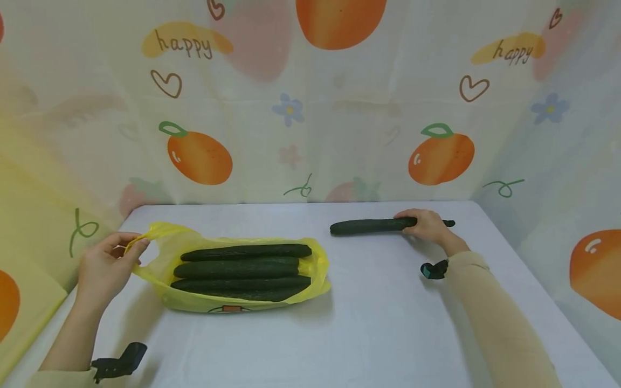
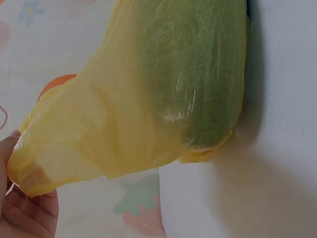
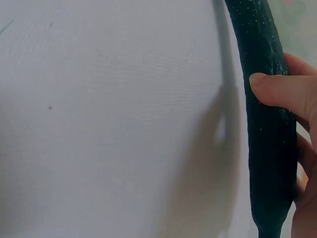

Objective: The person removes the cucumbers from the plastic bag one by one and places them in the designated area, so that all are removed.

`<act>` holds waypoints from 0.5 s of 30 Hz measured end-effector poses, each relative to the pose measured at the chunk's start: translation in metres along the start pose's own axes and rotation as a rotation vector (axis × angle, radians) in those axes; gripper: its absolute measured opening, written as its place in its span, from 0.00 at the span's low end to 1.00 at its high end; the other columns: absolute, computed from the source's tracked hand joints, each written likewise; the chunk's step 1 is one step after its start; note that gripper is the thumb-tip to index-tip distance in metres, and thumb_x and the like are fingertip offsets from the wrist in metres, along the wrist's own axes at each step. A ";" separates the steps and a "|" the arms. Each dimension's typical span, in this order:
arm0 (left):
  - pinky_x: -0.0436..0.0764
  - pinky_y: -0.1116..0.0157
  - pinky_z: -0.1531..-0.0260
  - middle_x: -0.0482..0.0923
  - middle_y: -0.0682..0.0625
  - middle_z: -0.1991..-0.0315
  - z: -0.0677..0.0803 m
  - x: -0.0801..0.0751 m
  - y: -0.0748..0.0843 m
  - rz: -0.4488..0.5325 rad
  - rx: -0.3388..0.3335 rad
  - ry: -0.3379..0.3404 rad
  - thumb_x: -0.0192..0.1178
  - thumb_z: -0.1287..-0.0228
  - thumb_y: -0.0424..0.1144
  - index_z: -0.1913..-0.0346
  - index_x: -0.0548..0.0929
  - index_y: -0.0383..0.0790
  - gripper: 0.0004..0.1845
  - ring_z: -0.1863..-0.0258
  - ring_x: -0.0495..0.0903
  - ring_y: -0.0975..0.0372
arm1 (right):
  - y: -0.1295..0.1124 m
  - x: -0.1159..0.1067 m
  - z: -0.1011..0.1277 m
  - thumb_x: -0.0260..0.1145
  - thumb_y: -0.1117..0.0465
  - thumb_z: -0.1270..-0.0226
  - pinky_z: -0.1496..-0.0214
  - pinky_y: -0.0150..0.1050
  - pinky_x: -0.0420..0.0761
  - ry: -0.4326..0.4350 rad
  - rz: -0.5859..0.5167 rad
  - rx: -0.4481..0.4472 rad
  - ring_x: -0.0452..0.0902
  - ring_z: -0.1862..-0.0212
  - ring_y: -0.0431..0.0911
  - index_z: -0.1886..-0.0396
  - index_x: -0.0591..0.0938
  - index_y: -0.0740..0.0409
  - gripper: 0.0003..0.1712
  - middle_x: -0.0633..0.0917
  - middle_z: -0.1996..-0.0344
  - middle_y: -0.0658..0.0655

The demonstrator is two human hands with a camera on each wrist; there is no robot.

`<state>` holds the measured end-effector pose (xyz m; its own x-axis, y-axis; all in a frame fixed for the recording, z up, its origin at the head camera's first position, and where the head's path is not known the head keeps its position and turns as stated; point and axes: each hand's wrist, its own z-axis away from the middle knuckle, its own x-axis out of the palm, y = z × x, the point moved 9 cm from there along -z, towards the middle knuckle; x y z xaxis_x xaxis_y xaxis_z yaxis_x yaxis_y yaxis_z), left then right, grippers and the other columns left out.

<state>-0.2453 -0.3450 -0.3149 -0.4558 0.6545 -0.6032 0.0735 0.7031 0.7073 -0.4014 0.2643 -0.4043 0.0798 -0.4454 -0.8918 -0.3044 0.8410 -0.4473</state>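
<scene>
A yellow plastic bag [image 1: 194,306] lies on the left of the table with three dark green cucumbers [image 1: 237,268] side by side in its opening. My left hand [image 1: 107,264] pinches the bag's handle between thumb and fingers and holds it up at the left end. Through the thin plastic in the left wrist view, a cucumber [image 2: 198,74] shows as a green shape. Toward the back right, my right hand [image 1: 424,225] grips another cucumber [image 1: 364,227] near its narrow end, thumb [image 3: 277,90] on the near side and fingers round the far side.
The white tabletop [image 1: 378,323] spreads between and in front of the hands. A printed curtain [image 1: 339,151] with oranges hangs behind the table's back edge and along both sides. A dark wrist strap [image 1: 118,364] is on each forearm.
</scene>
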 end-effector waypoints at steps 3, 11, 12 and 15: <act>0.69 0.75 0.87 0.72 0.75 0.76 0.001 0.000 -0.002 0.009 -0.015 -0.012 0.62 0.41 0.42 0.65 0.81 0.45 0.06 0.82 0.72 0.76 | 0.004 0.003 0.000 0.67 0.66 0.47 0.41 0.60 0.65 0.000 -0.006 0.013 0.69 0.43 0.61 0.49 0.80 0.53 0.23 0.77 0.46 0.65; 0.70 0.74 0.87 0.71 0.75 0.78 0.001 0.000 -0.003 -0.007 -0.013 -0.008 0.62 0.41 0.43 0.64 0.81 0.43 0.07 0.82 0.72 0.77 | 0.010 0.012 0.000 0.66 0.66 0.45 0.38 0.61 0.61 -0.004 -0.007 0.037 0.65 0.40 0.62 0.47 0.78 0.53 0.23 0.75 0.43 0.64; 0.70 0.74 0.88 0.71 0.75 0.79 0.001 0.000 -0.003 -0.011 -0.012 -0.006 0.62 0.41 0.42 0.64 0.81 0.43 0.07 0.82 0.72 0.77 | 0.010 0.012 0.001 0.65 0.66 0.45 0.38 0.61 0.60 -0.002 0.001 0.034 0.65 0.39 0.62 0.47 0.78 0.53 0.23 0.75 0.43 0.64; 0.69 0.75 0.88 0.71 0.75 0.80 0.000 0.001 -0.003 -0.018 -0.011 -0.001 0.62 0.41 0.40 0.66 0.81 0.46 0.03 0.83 0.72 0.77 | 0.007 0.010 0.002 0.64 0.65 0.44 0.40 0.64 0.59 -0.005 0.035 0.017 0.65 0.39 0.62 0.46 0.77 0.54 0.22 0.75 0.43 0.64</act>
<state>-0.2463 -0.3465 -0.3177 -0.4563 0.6418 -0.6163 0.0554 0.7118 0.7002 -0.4005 0.2666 -0.4171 0.0744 -0.4139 -0.9073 -0.2910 0.8612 -0.4167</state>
